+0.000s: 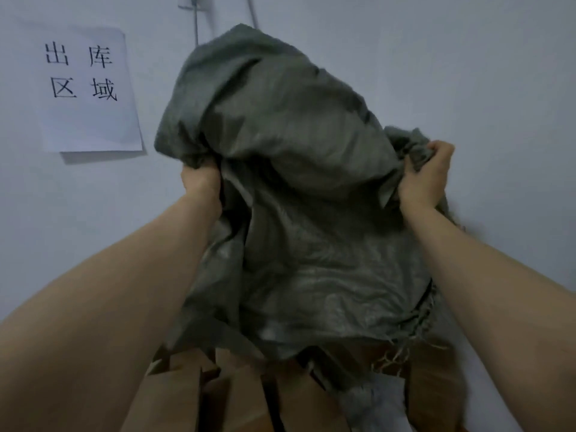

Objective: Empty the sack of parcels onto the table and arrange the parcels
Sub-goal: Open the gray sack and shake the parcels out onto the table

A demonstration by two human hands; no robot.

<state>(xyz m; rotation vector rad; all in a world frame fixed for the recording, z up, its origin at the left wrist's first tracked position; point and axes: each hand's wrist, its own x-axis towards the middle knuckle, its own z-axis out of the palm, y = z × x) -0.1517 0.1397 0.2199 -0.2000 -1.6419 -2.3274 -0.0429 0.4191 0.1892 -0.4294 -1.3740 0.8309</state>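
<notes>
white paper sign (90,88) taped on wall (467,73), cable (195,23) above

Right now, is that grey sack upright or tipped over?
Tipped over: both hands, left and right, hold the sack aloft, frayed mouth down over brown parcels.

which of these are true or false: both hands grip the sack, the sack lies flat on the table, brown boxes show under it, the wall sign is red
1. Both hands grip the sack: true; the left hand and right hand each bunch its fabric.
2. The sack lies flat on the table: false; it is held up in the air.
3. Brown boxes show under it: true.
4. The wall sign is red: false; it is white with black characters.
</notes>
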